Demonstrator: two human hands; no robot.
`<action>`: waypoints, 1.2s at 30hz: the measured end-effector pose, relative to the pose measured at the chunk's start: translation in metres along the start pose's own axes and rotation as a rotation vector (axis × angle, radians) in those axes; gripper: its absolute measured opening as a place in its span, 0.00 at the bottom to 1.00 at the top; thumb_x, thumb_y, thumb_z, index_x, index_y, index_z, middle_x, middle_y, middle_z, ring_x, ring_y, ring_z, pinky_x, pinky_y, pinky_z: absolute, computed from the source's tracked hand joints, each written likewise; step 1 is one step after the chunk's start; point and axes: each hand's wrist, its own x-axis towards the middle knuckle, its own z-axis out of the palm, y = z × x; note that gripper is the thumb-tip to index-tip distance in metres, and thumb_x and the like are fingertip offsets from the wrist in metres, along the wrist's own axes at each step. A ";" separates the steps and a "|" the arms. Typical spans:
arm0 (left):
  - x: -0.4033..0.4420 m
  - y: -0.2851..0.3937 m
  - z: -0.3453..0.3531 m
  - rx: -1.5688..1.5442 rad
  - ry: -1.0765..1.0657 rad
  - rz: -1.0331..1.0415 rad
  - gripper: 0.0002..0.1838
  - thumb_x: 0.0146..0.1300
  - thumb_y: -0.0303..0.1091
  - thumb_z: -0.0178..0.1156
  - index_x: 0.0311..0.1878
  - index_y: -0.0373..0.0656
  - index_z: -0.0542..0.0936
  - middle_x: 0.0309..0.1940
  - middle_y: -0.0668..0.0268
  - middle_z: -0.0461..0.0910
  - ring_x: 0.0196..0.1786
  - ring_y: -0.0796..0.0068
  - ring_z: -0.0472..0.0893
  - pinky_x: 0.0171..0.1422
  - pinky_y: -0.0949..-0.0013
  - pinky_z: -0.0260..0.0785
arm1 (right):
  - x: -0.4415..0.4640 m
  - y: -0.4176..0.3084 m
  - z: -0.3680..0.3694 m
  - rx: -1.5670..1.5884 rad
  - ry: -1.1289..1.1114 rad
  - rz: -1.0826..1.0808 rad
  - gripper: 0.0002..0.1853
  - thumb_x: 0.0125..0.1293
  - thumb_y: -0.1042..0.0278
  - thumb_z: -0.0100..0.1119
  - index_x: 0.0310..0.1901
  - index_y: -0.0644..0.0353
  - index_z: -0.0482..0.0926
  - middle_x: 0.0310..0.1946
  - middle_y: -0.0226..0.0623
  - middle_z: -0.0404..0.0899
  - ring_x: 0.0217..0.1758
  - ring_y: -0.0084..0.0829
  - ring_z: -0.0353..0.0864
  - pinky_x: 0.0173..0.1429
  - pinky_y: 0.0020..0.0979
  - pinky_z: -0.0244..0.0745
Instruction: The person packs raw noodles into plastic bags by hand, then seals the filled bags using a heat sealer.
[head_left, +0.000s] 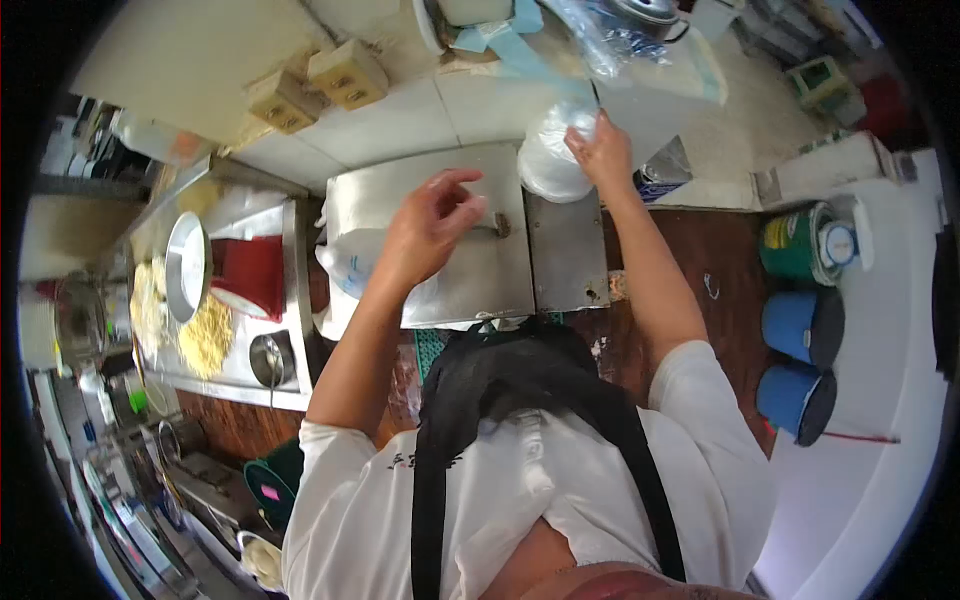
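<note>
My right hand (pixel 603 152) has its fingers bent against the top of a whitish, translucent plastic-wrapped bundle (pixel 553 172), gripping the plastic. What lies inside the wrapping cannot be made out. The bundle stands at the back of a steel surface (pixel 566 250). To its left, my left hand (pixel 436 222) hovers over a broad stainless steel lid (pixel 470 275) with a small handle (pixel 501 225). Its fingers are loosely curved and apart, with nothing in them. Beneath my left forearm lies a white plastic bag (pixel 350 265) with blue print.
At left, a steel table (pixel 275 390) carries a red scale (pixel 248 278) with a metal bowl (pixel 187 267), a pile of yellow noodle-like strands (pixel 207 338) and a small pot (pixel 270 358). Blue buckets (pixel 797 402) and a green tin (pixel 790 245) stand at right.
</note>
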 end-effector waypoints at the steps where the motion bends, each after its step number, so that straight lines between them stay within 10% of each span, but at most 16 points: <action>1: 0.009 -0.010 0.011 -0.020 -0.040 -0.016 0.22 0.68 0.36 0.63 0.62 0.38 0.75 0.36 0.67 0.79 0.35 0.79 0.78 0.42 0.73 0.73 | 0.006 -0.008 -0.007 -0.010 -0.098 0.063 0.30 0.60 0.51 0.66 0.55 0.69 0.74 0.33 0.57 0.83 0.37 0.59 0.83 0.43 0.50 0.79; 9: 0.021 -0.035 0.056 0.061 0.044 -0.025 0.23 0.66 0.36 0.65 0.61 0.38 0.76 0.38 0.62 0.81 0.34 0.75 0.80 0.42 0.71 0.74 | 0.023 0.001 -0.009 -0.087 -0.364 0.159 0.33 0.58 0.54 0.64 0.62 0.64 0.73 0.49 0.61 0.81 0.56 0.56 0.80 0.58 0.50 0.75; 15: -0.098 0.013 -0.037 0.745 0.710 0.282 0.23 0.54 0.38 0.73 0.54 0.46 0.83 0.39 0.58 0.76 0.46 0.58 0.77 0.54 0.58 0.71 | -0.014 0.025 -0.017 -0.001 -0.256 -0.047 0.33 0.57 0.58 0.70 0.61 0.68 0.74 0.38 0.55 0.85 0.42 0.52 0.85 0.48 0.44 0.78; 17: -0.114 -0.019 -0.079 0.946 0.623 0.083 0.27 0.52 0.47 0.73 0.55 0.48 0.82 0.45 0.55 0.75 0.49 0.52 0.76 0.57 0.55 0.69 | -0.011 -0.032 -0.048 -0.063 -0.253 0.039 0.29 0.56 0.59 0.70 0.58 0.64 0.76 0.36 0.55 0.84 0.40 0.54 0.84 0.45 0.44 0.77; 22: -0.105 -0.075 -0.106 0.708 0.300 -0.023 0.23 0.55 0.44 0.70 0.49 0.40 0.78 0.42 0.49 0.82 0.50 0.48 0.80 0.56 0.52 0.72 | 0.009 -0.170 -0.133 0.071 -0.418 -0.273 0.20 0.53 0.65 0.70 0.46 0.61 0.77 0.33 0.55 0.82 0.37 0.57 0.81 0.42 0.45 0.75; 33: -0.120 -0.084 -0.162 0.455 0.616 0.184 0.22 0.49 0.36 0.73 0.46 0.37 0.80 0.24 0.47 0.80 0.29 0.46 0.82 0.36 0.50 0.74 | -0.086 -0.224 -0.022 0.354 -0.657 -0.238 0.23 0.50 0.64 0.76 0.48 0.57 0.78 0.41 0.47 0.84 0.46 0.48 0.84 0.53 0.42 0.78; 36: -0.095 -0.064 -0.201 0.338 0.642 0.300 0.17 0.52 0.33 0.72 0.42 0.37 0.79 0.20 0.51 0.77 0.21 0.64 0.76 0.30 0.60 0.70 | -0.089 -0.259 -0.017 0.312 -0.610 -0.319 0.23 0.48 0.66 0.76 0.46 0.59 0.78 0.44 0.43 0.82 0.46 0.48 0.82 0.50 0.42 0.77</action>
